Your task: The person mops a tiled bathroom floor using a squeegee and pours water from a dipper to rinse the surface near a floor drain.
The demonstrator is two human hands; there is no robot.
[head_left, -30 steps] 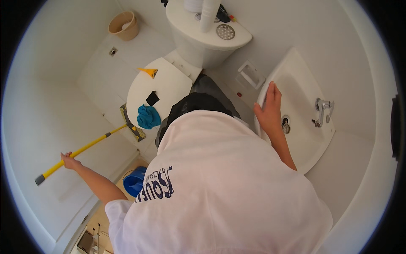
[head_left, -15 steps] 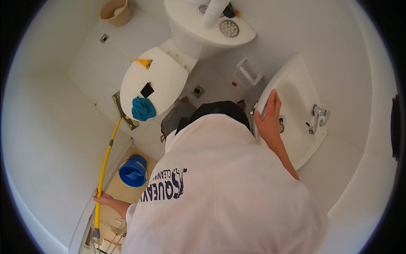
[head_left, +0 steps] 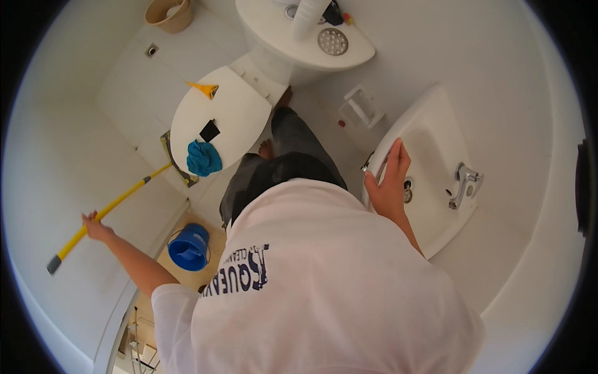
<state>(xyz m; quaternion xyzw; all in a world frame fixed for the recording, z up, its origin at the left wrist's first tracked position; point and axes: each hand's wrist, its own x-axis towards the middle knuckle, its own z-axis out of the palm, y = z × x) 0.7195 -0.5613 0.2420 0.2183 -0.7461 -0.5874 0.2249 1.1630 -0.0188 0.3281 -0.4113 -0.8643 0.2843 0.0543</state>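
My left hand (head_left: 98,225) is closed around the yellow pole of a flat mop (head_left: 124,197), near its grey end cap. The pole slants across the wall at left. Its flat head (head_left: 167,146) stands on the floor beside the toilet, partly hidden behind the seat lid. On the rim of the white washbasin (head_left: 439,124) rests my right hand (head_left: 390,184), fingers stretched out and thumb apart. A blue cloth (head_left: 204,158), a black flat piece (head_left: 210,131) and an orange-yellow scraper-like tool (head_left: 204,89) lie on the closed toilet lid (head_left: 240,118).
A blue bucket (head_left: 189,248) stands on the beige floor at left. In the far left corner is a tan tub (head_left: 169,15) near a floor drain (head_left: 152,50). A chrome tap (head_left: 464,185) sits on the basin. The toilet tank (head_left: 305,47) carries a shower head (head_left: 333,42) and a white bottle.
My left hand has swung the pole's upper end outward and up to the left. My body has shifted left, bringing my legs into view. My right hand stays on the basin rim.
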